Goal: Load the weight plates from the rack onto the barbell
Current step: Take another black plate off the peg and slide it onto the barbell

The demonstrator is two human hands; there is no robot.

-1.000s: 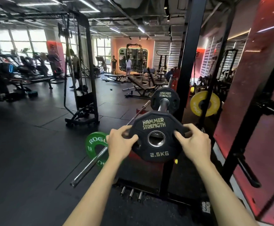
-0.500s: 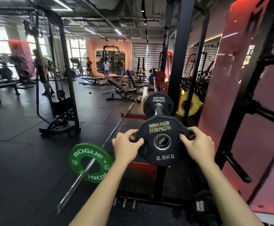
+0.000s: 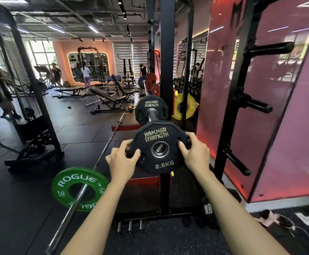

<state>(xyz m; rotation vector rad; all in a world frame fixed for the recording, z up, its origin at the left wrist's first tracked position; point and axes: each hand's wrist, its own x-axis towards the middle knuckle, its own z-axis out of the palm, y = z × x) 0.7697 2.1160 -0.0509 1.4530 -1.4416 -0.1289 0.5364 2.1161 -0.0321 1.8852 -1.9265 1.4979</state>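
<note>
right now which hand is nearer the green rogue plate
Left. The left hand grips the 2.5kg plate's left edge, just above and right of the green plate; the right hand grips the far edge.

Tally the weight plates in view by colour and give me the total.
Black plates: 2, the near one gripped by the left hand and right hand, and one further along the sleeve
Green plates: 1
Yellow plates: 1
Total: 4

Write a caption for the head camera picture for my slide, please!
Both hands, left hand and right hand, grip a black 2.5 kg Hammer Strength plate on the barbell sleeve end.
</note>
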